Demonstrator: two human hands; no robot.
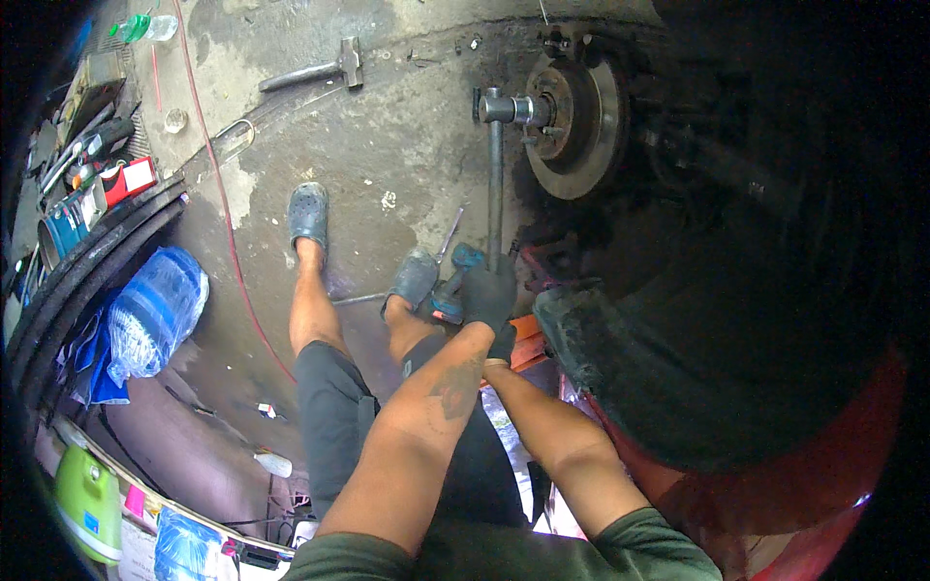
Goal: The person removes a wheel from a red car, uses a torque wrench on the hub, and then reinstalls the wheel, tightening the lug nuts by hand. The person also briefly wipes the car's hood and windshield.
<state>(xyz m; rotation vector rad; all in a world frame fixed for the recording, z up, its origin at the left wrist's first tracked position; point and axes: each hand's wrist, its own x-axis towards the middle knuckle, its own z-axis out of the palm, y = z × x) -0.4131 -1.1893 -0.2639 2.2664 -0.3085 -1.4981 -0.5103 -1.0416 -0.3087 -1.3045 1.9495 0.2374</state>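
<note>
A long steel socket wrench bar (496, 184) stretches from the wheel hub toward me. Its head carries a socket (529, 110) fitted at the centre of the hub, in front of the brake disc (603, 126). My left hand (489, 293), in a black glove, is closed around the bar's near end. My right hand (503, 343), also gloved, lies just below the left wrist and is mostly covered by it; its fingers do not show. Beside my left hand a blue cordless power tool (451, 290) lies on the floor, close to my right shoe.
A sledgehammer (325, 75) lies on the concrete. A red hose (225, 194) crosses the floor on the left. Tools and a blue plastic-wrapped bundle (160, 310) crowd the left side. The dark wheel arch and a red body panel (668, 445) are on the right, near an orange object (526, 344).
</note>
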